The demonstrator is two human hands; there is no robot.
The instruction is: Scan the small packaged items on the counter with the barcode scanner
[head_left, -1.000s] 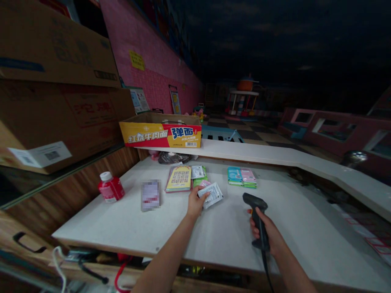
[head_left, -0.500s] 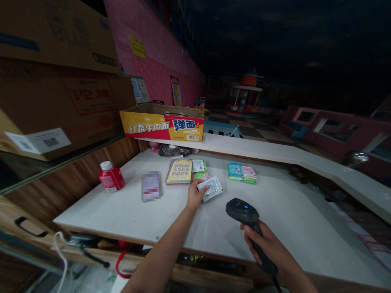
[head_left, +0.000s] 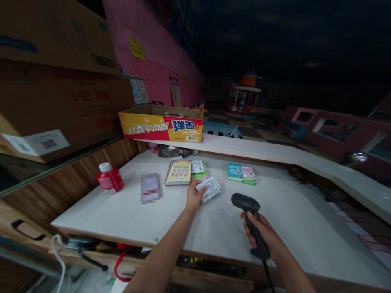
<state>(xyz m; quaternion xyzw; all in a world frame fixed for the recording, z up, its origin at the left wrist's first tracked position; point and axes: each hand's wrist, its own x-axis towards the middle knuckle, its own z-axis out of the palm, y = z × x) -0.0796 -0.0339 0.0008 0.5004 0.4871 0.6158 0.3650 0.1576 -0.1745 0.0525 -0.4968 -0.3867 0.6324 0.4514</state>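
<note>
My left hand (head_left: pixel 194 195) pinches a small silvery-white sachet (head_left: pixel 209 189) by its left edge, just over the white counter (head_left: pixel 128 215). In my right hand (head_left: pixel 262 232) is a black barcode scanner (head_left: pixel 246 201), gripped by the handle, its head facing left toward the sachet and its cord hanging down. Behind the left hand lie more sachets (head_left: pixel 198 166), partly covered, beside a stack of booklets with a yellow cover (head_left: pixel 180 171). A pile of blue, pink and green packets (head_left: pixel 242 172) sits farther right. A blurred-out pale packet (head_left: pixel 150 188) lies on the left.
A red bottle with a white cap (head_left: pixel 110 179) stands at the counter's left. A yellow-red noodle carton (head_left: pixel 161 127) rests on the raised ledge (head_left: pixel 238 144) behind. Large cardboard boxes (head_left: pixel 61 106) are stacked at left. Cables (head_left: pixel 91 260) hang below the front edge.
The scanner has turned in my right hand, with its head shifted a little right and its handle more upright. Its blue light no longer shows. My left hand still holds the sachet.
</note>
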